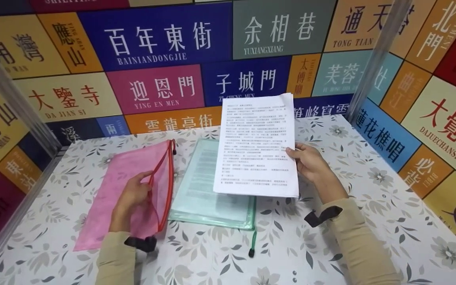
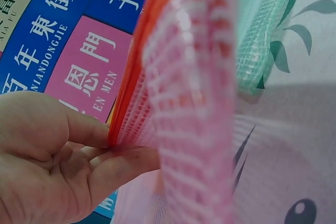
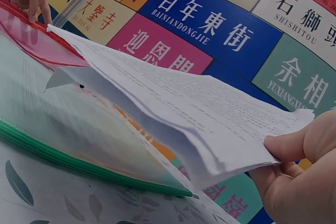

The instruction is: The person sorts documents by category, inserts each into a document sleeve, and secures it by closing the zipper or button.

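A pink mesh zipper pouch (image 1: 113, 190) lies on the left, its red zipper edge (image 1: 168, 190) parted. My left hand (image 1: 135, 196) pinches one side of that opening; in the left wrist view the thumb and fingers (image 2: 94, 135) grip the red edge, and the pouch mouth gapes. Printed sheets of paper (image 1: 255, 146) are held up in a stack by my right hand (image 1: 311, 162), thumb on top and fingers beneath at the right edge. Below the stack, a green zipper pouch (image 1: 212, 217) with printed paper inside is partly hidden.
The table (image 1: 291, 245) has a white leaf-and-flower cover. Colourful sign-printed panels (image 1: 152, 35) stand behind and on both sides, with clear posts (image 1: 378, 51) at the corners. A green zipper pull (image 1: 253, 241) hangs off the green pouch toward me.
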A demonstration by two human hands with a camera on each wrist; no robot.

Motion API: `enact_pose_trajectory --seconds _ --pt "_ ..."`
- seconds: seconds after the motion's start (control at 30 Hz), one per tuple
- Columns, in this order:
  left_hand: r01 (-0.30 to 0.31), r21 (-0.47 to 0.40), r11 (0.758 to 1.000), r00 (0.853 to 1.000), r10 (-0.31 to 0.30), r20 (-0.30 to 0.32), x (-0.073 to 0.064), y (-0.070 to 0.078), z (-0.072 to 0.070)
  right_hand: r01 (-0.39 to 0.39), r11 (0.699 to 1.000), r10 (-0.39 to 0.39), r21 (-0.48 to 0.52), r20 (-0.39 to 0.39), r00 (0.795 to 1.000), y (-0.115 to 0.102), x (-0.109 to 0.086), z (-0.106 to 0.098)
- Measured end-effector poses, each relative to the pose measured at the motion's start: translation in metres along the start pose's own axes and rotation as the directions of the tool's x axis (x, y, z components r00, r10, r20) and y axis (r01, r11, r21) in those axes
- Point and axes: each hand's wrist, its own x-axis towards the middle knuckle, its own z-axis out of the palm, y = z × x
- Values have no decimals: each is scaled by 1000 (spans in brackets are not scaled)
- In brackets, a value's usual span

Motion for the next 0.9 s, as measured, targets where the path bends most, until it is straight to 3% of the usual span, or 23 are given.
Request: enact_pose_trajectory --seconds 0.3,0.47,0.6,0.9 --pt "-102 45 994 994 104 -46 -1 -1 -2 -33 999 33 -13 30 999 12 3 22" --pt "-40 5 999 999 40 -9 -3 1 -2 -51 997 47 53 72 996 19 5 36" --pt "-40 -7 999 999 40 -5 -4 3 -2 -81 991 69 107 112 991 25 8 46" --pt "15 -61 998 1000 -14 25 -7 5 -5 -121 990 113 78 102 988 44 11 68"
